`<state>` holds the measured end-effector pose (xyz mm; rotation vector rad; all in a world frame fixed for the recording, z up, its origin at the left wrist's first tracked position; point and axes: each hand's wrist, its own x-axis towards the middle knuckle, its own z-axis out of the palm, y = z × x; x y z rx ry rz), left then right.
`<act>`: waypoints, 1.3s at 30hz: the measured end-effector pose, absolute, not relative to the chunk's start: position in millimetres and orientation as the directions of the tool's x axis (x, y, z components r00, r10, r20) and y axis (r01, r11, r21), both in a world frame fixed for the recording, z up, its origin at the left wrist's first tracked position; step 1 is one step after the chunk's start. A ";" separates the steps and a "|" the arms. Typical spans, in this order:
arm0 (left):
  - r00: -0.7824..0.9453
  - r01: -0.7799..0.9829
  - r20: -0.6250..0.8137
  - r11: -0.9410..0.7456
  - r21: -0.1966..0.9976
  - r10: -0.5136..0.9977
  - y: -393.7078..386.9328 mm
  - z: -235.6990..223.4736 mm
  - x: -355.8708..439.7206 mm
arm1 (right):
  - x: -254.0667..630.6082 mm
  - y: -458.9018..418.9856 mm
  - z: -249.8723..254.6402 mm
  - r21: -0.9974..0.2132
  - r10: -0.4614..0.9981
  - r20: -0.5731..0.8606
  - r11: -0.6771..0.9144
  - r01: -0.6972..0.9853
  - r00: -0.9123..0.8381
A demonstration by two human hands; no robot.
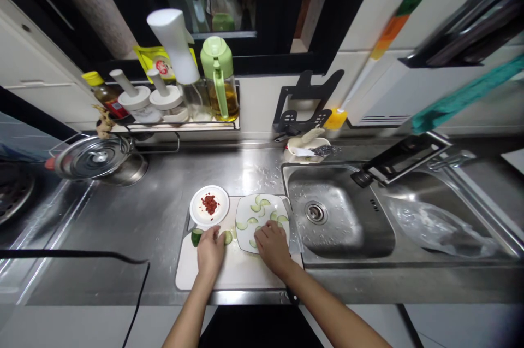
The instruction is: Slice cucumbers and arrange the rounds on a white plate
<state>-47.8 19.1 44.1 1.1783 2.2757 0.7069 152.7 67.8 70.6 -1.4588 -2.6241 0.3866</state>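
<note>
Head view: left hand [210,255] and right hand [273,247] half-curl near the tabletop's [118,239] front edge, grips unclear; I'd rim-pinch likely slippery cucumber slices [241,225].

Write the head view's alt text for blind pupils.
The left hand is by cut cucumber on a board; the right hand is over a plate of cucumber slices. Nearby are a dish of red bits and a sink.
</note>
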 end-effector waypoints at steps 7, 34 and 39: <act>-0.500 0.621 -0.202 0.511 0.594 0.842 13.3 40.8 -45.6 | 154.6 50.8 70.9 -0.304 0.881 -0.019 0.445 0.842 -0.473; -0.283 0.527 -0.255 0.373 0.763 0.924 15.5 55.1 -55.8 | 129.3 35.5 83.5 -0.436 0.856 -0.088 0.427 0.792 -0.509; -0.173 0.471 -0.253 0.305 0.828 0.952 16.2 64.6 -56.1 | 109.6 40.7 88.4 -0.523 0.868 -0.103 0.369 0.768 -0.487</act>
